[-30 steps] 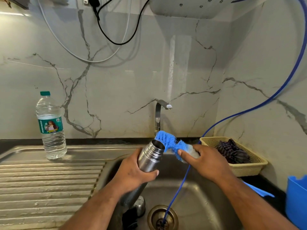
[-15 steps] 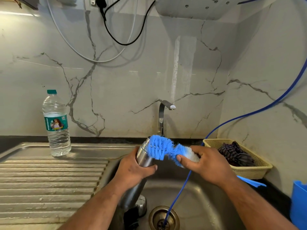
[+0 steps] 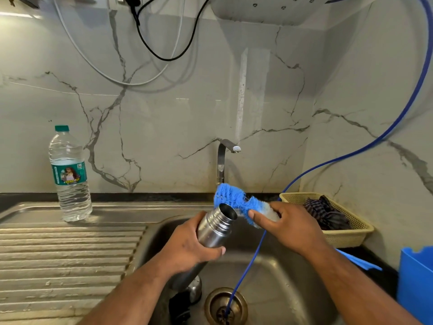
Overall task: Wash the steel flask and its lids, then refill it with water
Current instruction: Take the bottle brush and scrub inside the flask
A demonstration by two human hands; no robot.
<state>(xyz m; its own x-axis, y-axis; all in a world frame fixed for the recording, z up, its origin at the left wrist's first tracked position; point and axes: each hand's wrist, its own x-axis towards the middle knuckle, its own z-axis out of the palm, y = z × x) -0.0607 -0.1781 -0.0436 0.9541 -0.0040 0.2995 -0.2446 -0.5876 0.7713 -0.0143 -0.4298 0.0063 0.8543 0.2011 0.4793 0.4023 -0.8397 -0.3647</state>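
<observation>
From my station I see both arms uncovered: the left forearm (image 3: pixel 131 294) and the right forearm (image 3: pixel 358 289) show bare skin along all of their visible length, up to the frame edge. The left hand (image 3: pixel 187 249) and the right hand (image 3: pixel 290 228) are bare too. Each thumb shows a short, trimmed nail. Knuckle ridges show on the back of the right hand. Finer wrist detail: cannot tell.

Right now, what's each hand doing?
Left hand: grips the flask.
Right hand: grips the brush.
</observation>
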